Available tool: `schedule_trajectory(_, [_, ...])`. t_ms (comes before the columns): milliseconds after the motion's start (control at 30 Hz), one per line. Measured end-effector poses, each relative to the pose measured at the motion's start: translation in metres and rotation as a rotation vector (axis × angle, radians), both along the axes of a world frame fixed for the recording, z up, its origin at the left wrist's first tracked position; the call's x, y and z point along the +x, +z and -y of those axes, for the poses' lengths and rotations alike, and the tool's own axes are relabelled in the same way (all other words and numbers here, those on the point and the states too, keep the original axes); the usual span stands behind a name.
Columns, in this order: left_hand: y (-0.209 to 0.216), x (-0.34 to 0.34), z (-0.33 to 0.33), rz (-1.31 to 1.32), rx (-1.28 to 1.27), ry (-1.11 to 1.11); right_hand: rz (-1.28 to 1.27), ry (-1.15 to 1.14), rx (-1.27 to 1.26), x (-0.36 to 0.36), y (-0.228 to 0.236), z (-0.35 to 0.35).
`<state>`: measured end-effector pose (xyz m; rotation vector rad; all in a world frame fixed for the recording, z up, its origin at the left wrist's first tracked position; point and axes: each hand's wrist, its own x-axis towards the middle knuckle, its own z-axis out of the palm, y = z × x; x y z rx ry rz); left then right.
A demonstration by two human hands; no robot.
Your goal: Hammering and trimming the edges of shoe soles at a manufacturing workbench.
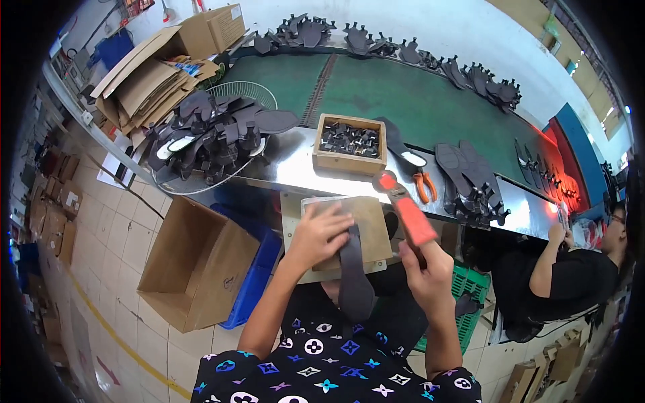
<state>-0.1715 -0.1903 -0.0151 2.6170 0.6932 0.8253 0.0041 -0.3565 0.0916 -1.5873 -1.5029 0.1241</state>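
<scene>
My left hand [321, 235] presses its fingers over the heel end of a dark shoe sole [357, 285], holding it on a tan work pad [369, 225]. The wide end of the sole hangs over the pad's near edge toward my lap. Whatever lies under my left fingers is hidden. In my right hand [433, 272] is a red hammer [411, 213], raised to the right of the pad and slightly blurred. Just beyond the pad stands a wooden box [346, 161] of small dark heel pieces [350, 139].
Orange-handled pliers [423, 187] and stacked dark soles [467, 178] lie on the metal ledge. A wire basket [252, 91] heaped with soles stands left, above a cardboard box [195, 269]. Beyond runs a green conveyor belt [396, 87]. Another person [564, 282] sits at the right.
</scene>
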Motion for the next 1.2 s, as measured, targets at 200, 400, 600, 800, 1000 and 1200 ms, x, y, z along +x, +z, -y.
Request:
schedule_trajectory(200, [0.076,-0.031,0.066,0.175,-0.868,-0.488,0.497,0.092,-0.262,0.009,-0.04,-0.027])
schedule_trajectory(400, [0.092,-0.033,0.093,0.188,-1.246,-0.662,0.615,0.379,-0.302,0.014,-0.046,-0.034])
schedule_trajectory(600, [0.095,-0.02,0.094,0.137,-1.589,-0.897,-0.32,0.984,-0.293,0.034,0.018,0.009])
schedule_trajectory(800, [0.086,-0.015,0.095,0.141,-1.675,-0.909,0.009,0.187,-0.374,0.088,-0.014,-0.033])
schedule_trajectory(1000, [0.094,-0.021,0.098,0.092,-1.635,-0.683,0.685,-0.399,-0.34,0.168,-0.147,-0.109])
schedule_trajectory(1200, [0.089,-0.029,0.102,0.118,-1.679,-0.544,-0.272,-0.397,-0.404,0.18,-0.136,-0.094])
